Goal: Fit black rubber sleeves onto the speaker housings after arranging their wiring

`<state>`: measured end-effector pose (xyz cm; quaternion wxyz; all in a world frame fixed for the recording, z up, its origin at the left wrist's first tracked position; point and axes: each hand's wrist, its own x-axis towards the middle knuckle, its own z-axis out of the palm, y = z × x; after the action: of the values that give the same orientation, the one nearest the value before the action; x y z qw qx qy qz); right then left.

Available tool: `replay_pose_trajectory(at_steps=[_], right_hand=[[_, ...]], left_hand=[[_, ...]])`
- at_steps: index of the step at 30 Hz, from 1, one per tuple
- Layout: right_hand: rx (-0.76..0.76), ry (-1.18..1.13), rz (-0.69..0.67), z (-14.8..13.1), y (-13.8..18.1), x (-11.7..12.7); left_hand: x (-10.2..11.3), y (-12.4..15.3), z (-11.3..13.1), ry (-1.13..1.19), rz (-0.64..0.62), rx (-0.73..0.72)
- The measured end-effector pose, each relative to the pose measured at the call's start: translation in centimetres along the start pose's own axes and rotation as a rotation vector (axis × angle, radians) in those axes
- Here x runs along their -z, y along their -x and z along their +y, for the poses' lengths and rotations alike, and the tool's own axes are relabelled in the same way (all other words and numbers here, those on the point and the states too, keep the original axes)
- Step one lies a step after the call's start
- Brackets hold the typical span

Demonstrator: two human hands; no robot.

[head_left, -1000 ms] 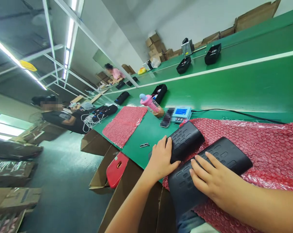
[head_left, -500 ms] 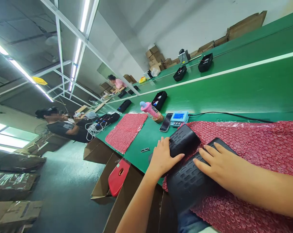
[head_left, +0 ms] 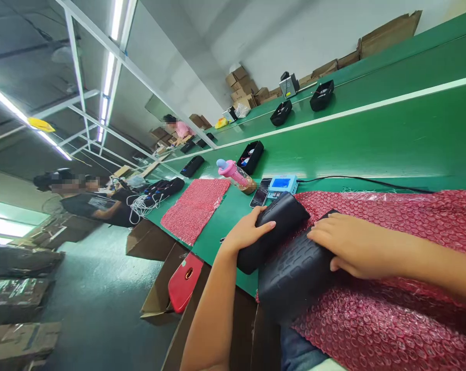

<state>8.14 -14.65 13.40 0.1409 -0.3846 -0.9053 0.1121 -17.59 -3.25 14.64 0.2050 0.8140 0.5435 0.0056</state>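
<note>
Smooth black housing [head_left: 281, 219]: at the near edge of the green bench [head_left: 233, 214], partly on the red bubble wrap [head_left: 391, 319]. Long axis from 7 o'clock to 1 o'clock.

Ribbed black housing [head_left: 294, 275]: touching the smooth one along its 4 o'clock flank and lying parallel to it. Near end overhanging the bench edge at 7 o'clock.

Left hand [head_left: 245, 234]: nearer to the smooth housing, at its 8 o'clock end. Fingers [head_left: 264, 225] closed over the top face and clasping that end. Underside of the grip hidden.

Right hand [head_left: 352, 246]: palm down on the 1 o'clock end of the ribbed housing. Fingers extended and close together, laid flat rather than wrapped, with the thumb along the near flank.

Blue meter [head_left: 282, 183] and phone [head_left: 259, 197]: just beyond the smooth housing at 12 o'clock, apart from both hands.
</note>
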Motion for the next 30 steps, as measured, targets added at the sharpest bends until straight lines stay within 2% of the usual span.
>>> replay_pose_trajectory(at_steps=[6, 13, 16, 20, 26, 30], right_hand=[[0.042, 0.039, 0.105, 1.7, -0.7, -0.9], [-0.003, 0.095, 0.046, 0.9, -0.5, -1.0], [-0.052, 0.096, 0.019, 0.7, -0.5, -0.9], [-0.042, 0.061, -0.003, 1.0, -0.5, -0.6], [-0.045, 0.045, -0.011, 0.8, -0.4, -0.3], [-0.075, 0.041, -0.002, 0.4, -0.4, -0.3]], left_hand=[[0.0, -0.2, -0.4, -0.015, -0.033, -0.021], [-0.1, 0.1, -0.1, -0.008, -0.042, -0.073], [0.2, -0.5, -0.3, 0.019, -0.095, -0.066], [0.5, -1.0, -0.5, 0.053, -0.144, -0.051], [0.3, -0.9, -0.6, 0.067, -0.135, -0.067], [0.1, -1.1, -0.7, 0.050, -0.113, -0.017]])
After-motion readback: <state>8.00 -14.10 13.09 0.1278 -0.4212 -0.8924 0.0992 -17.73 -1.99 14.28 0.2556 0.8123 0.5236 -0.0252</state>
